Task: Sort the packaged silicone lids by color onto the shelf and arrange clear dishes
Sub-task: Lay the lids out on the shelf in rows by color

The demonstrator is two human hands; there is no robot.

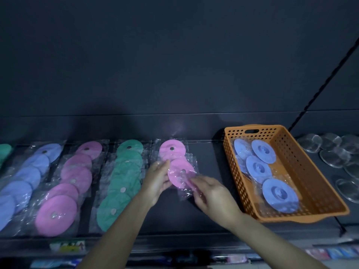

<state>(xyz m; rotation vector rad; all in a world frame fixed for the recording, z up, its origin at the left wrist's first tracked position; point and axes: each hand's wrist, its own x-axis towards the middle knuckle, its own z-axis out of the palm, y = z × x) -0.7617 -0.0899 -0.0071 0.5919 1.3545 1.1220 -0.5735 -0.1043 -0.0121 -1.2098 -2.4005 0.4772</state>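
A packaged pink lid lies on the dark shelf, partly over another pink lid behind it. My left hand holds its left edge with curled fingers. My right hand, blurred, pinches the plastic wrap at its lower right. To the left run rows of packaged lids: green, pink, blue. An orange basket on the right holds several packaged blue lids. Clear dishes sit at the far right.
A dark back panel rises behind the shelf. A slanted black upright runs down at the right, behind the basket. Price labels and packaged goods show along the shelf's front edge and below it. A green lid peeks in at far left.
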